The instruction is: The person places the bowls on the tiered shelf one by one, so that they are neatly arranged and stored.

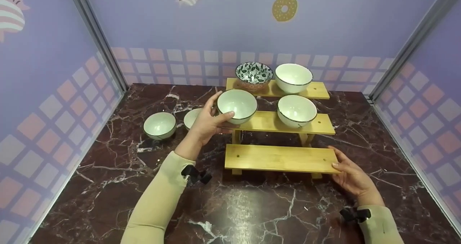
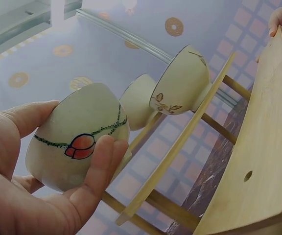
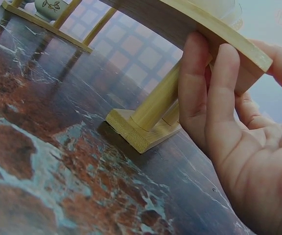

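My left hand [image 1: 208,124] grips a pale bowl [image 1: 238,105] by its left side, thumb over the rim, at the left end of the middle shelf [image 1: 263,121]. The left wrist view shows a red and green painted pattern on the outside of this bowl; whether its foot touches the shelf I cannot tell. My right hand [image 1: 351,173] holds the right end of the lowest shelf [image 1: 281,157] of the wooden stepped rack, thumb on top and fingers below. A white bowl [image 1: 297,109] stands on the middle shelf, to the right of the held bowl.
On the top shelf [image 1: 320,89] are a dark patterned bowl [image 1: 254,74] and a white bowl [image 1: 294,76]. Left of the rack, a pale green bowl [image 1: 160,125] stands on the dark marbled table [image 1: 108,182]; another bowl [image 1: 191,118] is partly behind my left hand. Patterned walls [image 1: 230,27] enclose the table.
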A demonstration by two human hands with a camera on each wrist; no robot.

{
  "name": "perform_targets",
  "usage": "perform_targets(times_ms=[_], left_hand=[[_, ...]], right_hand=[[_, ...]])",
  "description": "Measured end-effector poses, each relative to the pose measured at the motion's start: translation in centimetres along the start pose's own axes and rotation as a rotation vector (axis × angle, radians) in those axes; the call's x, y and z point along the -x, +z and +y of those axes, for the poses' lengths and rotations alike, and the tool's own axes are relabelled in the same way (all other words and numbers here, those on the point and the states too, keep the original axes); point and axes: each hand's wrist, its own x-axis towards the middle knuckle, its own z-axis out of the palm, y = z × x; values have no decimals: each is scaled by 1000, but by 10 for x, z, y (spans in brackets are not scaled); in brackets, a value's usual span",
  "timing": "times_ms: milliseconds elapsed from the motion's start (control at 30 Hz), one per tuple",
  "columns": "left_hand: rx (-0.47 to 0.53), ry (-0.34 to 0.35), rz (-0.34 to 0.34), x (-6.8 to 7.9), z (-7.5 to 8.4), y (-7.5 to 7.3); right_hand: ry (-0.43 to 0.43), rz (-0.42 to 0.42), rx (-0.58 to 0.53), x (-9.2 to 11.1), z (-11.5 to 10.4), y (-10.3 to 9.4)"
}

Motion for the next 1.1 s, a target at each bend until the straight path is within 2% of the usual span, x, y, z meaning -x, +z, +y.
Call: perform_targets(times_ms=[533, 867, 1100], left_hand=[[7, -56, -49, -22, -18, 32], [28, -94, -36, -27, -23, 39], [-3, -111, -30, -28, -23, 41]], right_hand=[[3, 10, -8, 1, -1, 1], [5, 2, -3, 0, -1, 1], [7, -11, -4, -1, -1, 0]])
